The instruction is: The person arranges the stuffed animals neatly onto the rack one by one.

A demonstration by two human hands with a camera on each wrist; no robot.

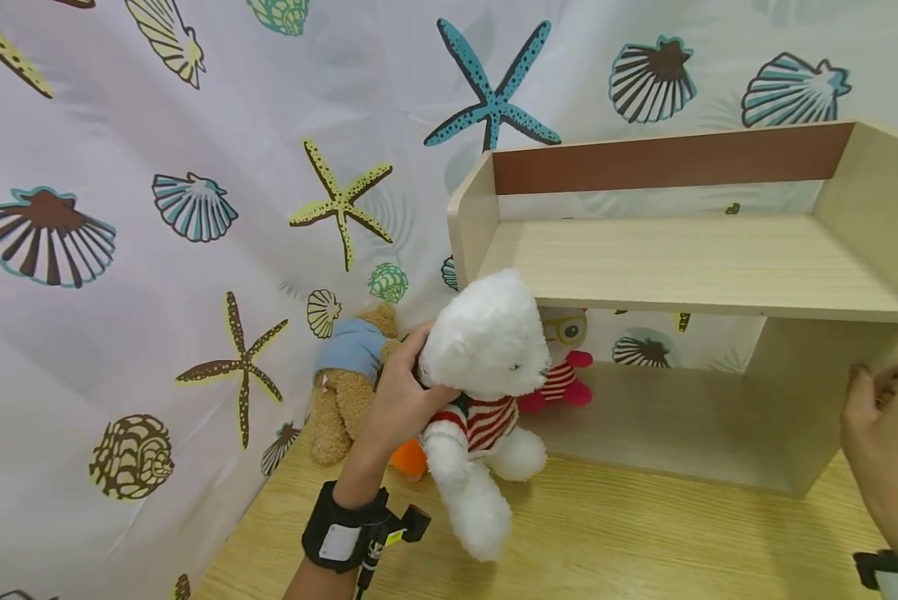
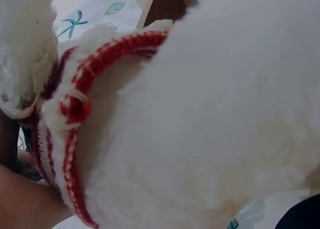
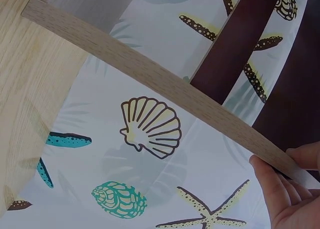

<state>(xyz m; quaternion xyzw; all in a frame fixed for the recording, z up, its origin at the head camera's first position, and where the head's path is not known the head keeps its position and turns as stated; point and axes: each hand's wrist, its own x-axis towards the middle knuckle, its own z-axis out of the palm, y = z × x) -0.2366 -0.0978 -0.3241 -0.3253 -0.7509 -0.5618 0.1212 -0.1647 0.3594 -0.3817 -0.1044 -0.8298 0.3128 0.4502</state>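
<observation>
A white plush toy (image 1: 486,333) in a red-and-white striped knit top is held upright by my left hand (image 1: 399,392), thumb and fingers around its neck. White fur and the red knit edge (image 2: 75,109) fill most of the left wrist view, hiding most of that hand. My right hand (image 1: 887,450) grips the right side panel (image 1: 824,392) of the small wooden shelf. In the right wrist view its thumb and fingers (image 3: 272,184) pinch either side of the panel's edge (image 3: 150,79).
Behind the white toy, a plush with yellow glasses and pink limbs (image 1: 557,383) sits in the shelf's lower compartment. A brown teddy in blue (image 1: 347,358) leans at the left, near an orange item (image 1: 409,460). A patterned curtain (image 1: 231,108) hangs behind the wooden table (image 1: 606,533).
</observation>
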